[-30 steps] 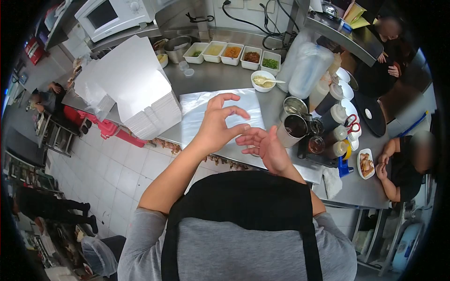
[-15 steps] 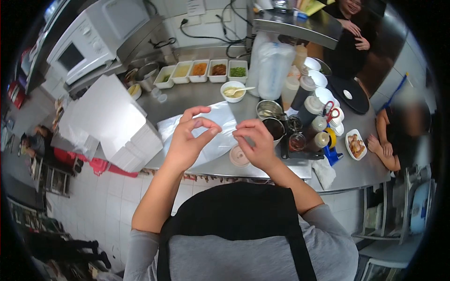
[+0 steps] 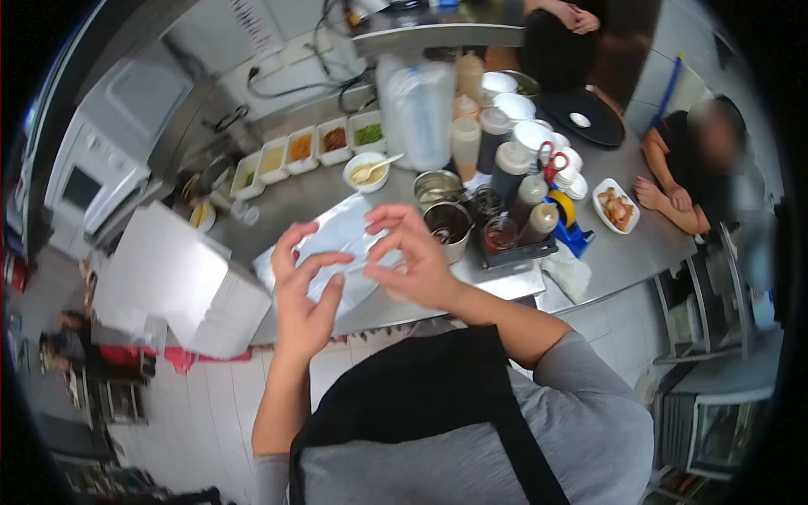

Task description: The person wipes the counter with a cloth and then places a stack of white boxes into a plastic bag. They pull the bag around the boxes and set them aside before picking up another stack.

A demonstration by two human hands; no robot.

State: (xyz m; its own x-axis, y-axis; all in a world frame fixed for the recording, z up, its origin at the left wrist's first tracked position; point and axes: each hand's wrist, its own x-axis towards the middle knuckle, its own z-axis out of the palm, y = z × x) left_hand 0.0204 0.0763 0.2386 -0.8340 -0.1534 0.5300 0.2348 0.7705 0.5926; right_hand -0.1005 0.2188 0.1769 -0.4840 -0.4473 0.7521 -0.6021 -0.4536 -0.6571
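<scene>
Both hands hover over the steel counter, above a flat translucent plastic bag [image 3: 358, 220]. My left hand [image 3: 305, 295] is open, with its thumb and index finger curved apart and no object visible between them. Just to its right, my right hand [image 3: 417, 261] is open too, fingers bent and spread, holding nothing that I can see. A small gap separates the two hands. Beyond the bag is a white bowl [image 3: 378, 182] of pale yellow food with a spoon [image 3: 380, 166] in it. Close to my right hand stands a metal pot [image 3: 455, 251] of dark liquid.
White tubs of toppings [image 3: 334, 145] line the back. A stack of white boxes [image 3: 168, 282] stands left. Right are sauce bottles [image 3: 510, 177], red scissors [image 3: 552, 160], a blue tape dispenser [image 3: 575, 237] and a dish of food [image 3: 617, 207]. Another person's arms [image 3: 669, 198] rest at the counter's right end.
The view has turned, so the counter things sit further left. My right hand has gone from a near pinch to spread fingers, and my left thumb and index finger have come further apart.
</scene>
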